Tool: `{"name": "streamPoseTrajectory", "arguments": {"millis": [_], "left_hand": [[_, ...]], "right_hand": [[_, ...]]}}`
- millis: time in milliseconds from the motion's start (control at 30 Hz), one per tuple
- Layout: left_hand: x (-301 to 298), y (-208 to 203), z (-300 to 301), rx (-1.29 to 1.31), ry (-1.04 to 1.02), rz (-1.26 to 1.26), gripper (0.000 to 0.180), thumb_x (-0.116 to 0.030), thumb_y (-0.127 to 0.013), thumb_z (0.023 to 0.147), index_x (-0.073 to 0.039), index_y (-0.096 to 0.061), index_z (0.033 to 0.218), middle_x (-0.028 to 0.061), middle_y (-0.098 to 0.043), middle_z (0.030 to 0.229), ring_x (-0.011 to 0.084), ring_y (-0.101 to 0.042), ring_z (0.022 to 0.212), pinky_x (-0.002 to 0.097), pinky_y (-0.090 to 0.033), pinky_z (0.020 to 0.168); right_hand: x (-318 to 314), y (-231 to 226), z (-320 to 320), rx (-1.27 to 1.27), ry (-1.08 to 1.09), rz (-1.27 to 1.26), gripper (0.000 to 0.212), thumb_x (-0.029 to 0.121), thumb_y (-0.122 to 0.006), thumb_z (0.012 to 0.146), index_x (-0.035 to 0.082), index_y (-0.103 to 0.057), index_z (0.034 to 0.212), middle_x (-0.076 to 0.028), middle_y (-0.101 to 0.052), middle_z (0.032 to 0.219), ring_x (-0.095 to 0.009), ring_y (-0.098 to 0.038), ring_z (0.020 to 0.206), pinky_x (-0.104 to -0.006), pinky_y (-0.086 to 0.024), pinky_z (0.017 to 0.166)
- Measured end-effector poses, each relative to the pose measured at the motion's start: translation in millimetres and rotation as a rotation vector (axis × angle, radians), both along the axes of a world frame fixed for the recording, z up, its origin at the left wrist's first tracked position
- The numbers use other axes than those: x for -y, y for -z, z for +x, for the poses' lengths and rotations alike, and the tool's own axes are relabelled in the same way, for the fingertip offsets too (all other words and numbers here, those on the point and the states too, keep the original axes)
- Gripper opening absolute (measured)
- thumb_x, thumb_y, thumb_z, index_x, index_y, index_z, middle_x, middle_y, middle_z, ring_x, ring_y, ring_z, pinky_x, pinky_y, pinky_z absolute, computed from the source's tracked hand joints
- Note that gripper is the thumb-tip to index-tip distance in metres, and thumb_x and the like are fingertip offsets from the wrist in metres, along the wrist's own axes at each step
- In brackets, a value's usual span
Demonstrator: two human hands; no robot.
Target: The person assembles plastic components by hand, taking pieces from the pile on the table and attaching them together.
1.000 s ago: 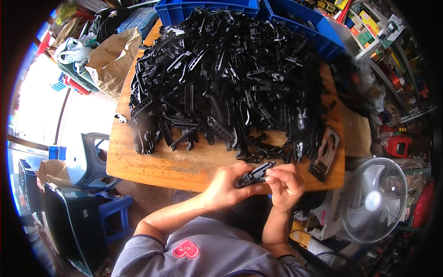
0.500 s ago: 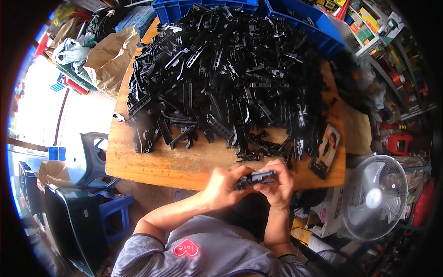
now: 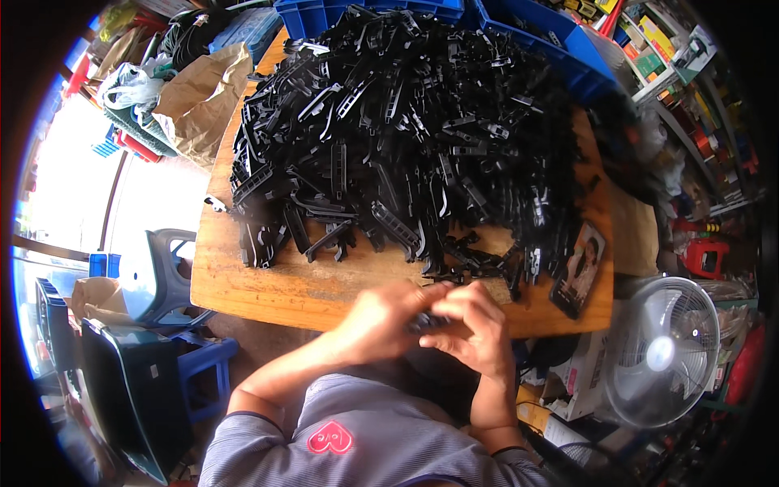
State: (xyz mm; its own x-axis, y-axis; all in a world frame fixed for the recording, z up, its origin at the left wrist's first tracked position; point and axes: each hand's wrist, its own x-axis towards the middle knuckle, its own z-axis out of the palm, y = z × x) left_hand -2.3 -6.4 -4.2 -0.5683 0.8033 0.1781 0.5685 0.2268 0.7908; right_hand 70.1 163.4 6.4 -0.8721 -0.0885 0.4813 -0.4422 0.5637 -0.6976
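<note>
In the head view, my left hand [image 3: 377, 325], blurred, clamps a small black plastic part [image 3: 428, 323] at the wooden table's [image 3: 251, 284] near edge; my right hand's [image 3: 477, 331] fingers curl round it, whether gripping I cannot tell. Black plastic clips [image 3: 389, 146] heap beyond.

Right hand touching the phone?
Apart. The head view shows bare wooden tabletop between the right hand and the phone.
</note>
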Motion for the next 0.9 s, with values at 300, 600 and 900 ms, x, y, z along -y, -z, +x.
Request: {"name": "streamPoseTrajectory", "arguments": {"millis": [300,600,900], "left_hand": [[4.0,-31.3,-33.1,0.241,-0.300,0.091,0.018,-0.009,-0.069,0.076,-0.003,-0.063,0.091,0.0102,-0.062,0.075,0.0193,-0.061,0.064,0.0269,-0.047,0.056],[-5.6,2.3,4.6,1.209,-0.452,0.465,0.025,-0.010,-0.068,0.073,0.002,-0.062,0.093,0.0119,-0.065,0.084,0.0198,-0.062,0.077,0.0299,-0.048,0.073],[-1.9,-14.2,-13.3,0.967,-0.372,0.380,0.016,-0.008,-0.066,0.076,-0.002,-0.063,0.091,0.0027,-0.062,0.069,0.0087,-0.055,0.056,0.0223,-0.042,0.051]], "right_hand": [[9.2,3.2,-38.1,-0.029,0.302,0.158,0.030,0.002,-0.069,0.071,0.002,-0.059,0.100,-0.010,-0.056,0.086,-0.026,-0.055,0.076,-0.0357,-0.046,0.067],[28.1,7.4,8.8,-0.098,0.182,-0.023,0.028,0.007,-0.074,0.069,0.003,-0.062,0.094,-0.008,-0.057,0.087,-0.024,-0.055,0.072,-0.0351,-0.045,0.064],[-20.4,13.3,-50.2,0.050,0.324,0.261,0.017,0.005,-0.065,0.076,0.001,-0.059,0.091,-0.011,-0.056,0.084,-0.028,-0.057,0.077,-0.0353,-0.047,0.068]]}}
